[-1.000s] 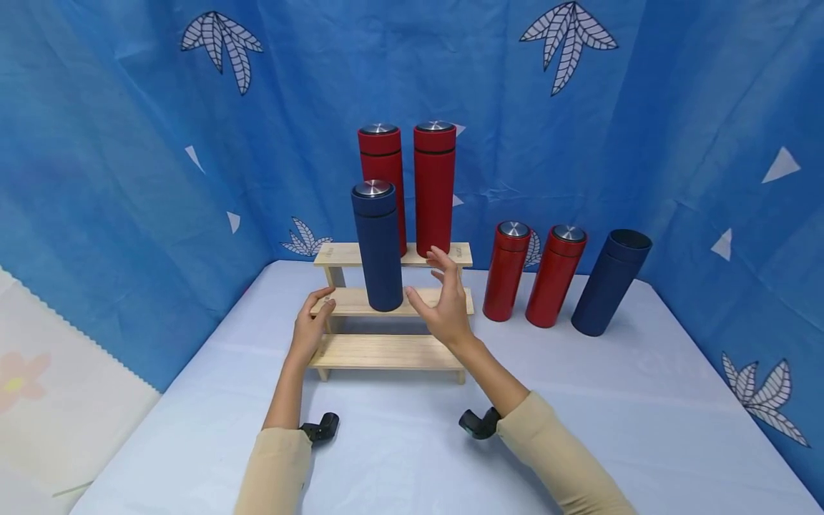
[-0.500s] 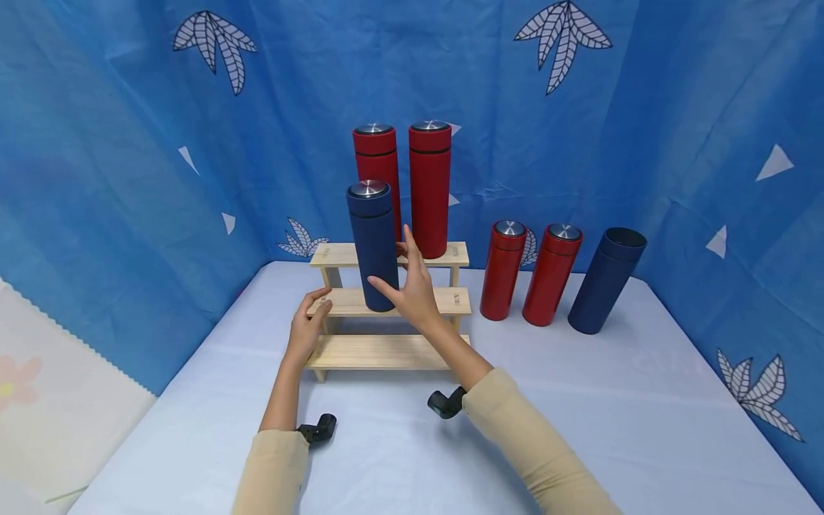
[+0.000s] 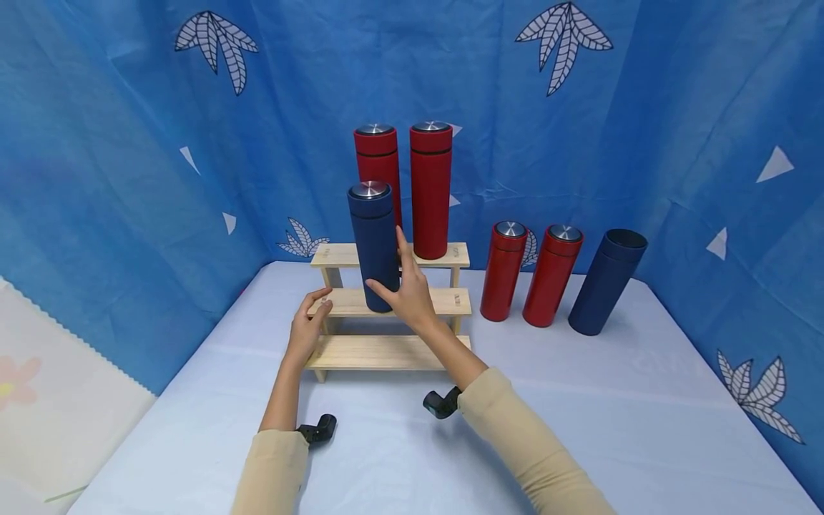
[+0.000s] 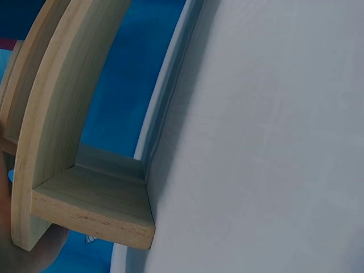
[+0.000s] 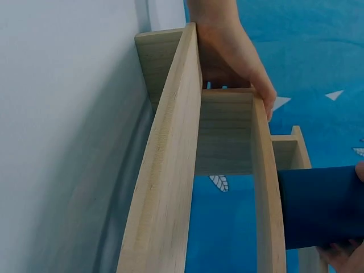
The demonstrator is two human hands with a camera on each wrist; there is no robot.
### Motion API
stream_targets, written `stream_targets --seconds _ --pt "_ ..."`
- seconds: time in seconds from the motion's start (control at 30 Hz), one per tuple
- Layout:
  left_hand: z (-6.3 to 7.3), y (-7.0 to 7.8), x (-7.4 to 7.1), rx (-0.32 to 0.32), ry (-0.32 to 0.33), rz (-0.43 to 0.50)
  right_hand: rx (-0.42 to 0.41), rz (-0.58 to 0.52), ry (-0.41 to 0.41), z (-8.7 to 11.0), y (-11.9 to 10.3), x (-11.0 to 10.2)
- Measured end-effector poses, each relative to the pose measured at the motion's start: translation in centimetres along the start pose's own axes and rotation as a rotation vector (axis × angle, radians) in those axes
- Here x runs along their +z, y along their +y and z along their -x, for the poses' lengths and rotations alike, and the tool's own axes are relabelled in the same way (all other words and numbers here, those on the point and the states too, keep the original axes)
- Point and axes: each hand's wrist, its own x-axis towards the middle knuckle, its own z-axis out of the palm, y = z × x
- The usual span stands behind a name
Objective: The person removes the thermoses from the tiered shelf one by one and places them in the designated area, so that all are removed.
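A dark blue thermos bottle [image 3: 375,239] with a silver-topped lid stands upright on the middle tier of a three-tier wooden display shelf [image 3: 380,351]. My right hand [image 3: 412,299] holds its lower part from the right, thumb in front and fingers round the far side. In the right wrist view the bottle [image 5: 318,206] rests with its base against the tier, fingertips at the image edge. My left hand [image 3: 305,332] grips the left end of the middle tier; the right wrist view shows its thumb over the board's edge. Two tall red thermos bottles [image 3: 431,193] stand on the top tier.
Right of the shelf, two shorter red thermos bottles [image 3: 504,275] and a blue bottle [image 3: 601,290] with a dark top stand on the white-covered table [image 3: 579,415]. A blue patterned curtain [image 3: 489,93] closes off the back and sides.
My right hand has moved left from beside the blue thermos bottle and closed round its lower part. The left hand stays on the shelf; the bottle stands where it was.
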Motion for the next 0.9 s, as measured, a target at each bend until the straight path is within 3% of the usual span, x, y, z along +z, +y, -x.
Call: stream_targets --seconds 0.3,0.6,0.9 --pt "0.0 0.1 -0.1 -0.009 0.002 -0.011 0.002 -0.003 0.013 0.8 -0.7 -1.4" --pt "-1.2 -2.8 -0.3 -0.031 0.015 -0.025 0.021 -0.028 0.004 2.6 -1.6 -3.5" --pt "-1.6 -3.0 -0.4 -0.039 0.049 -0.060 0.020 -0.019 0.028 4.6 -1.3 -7.1"
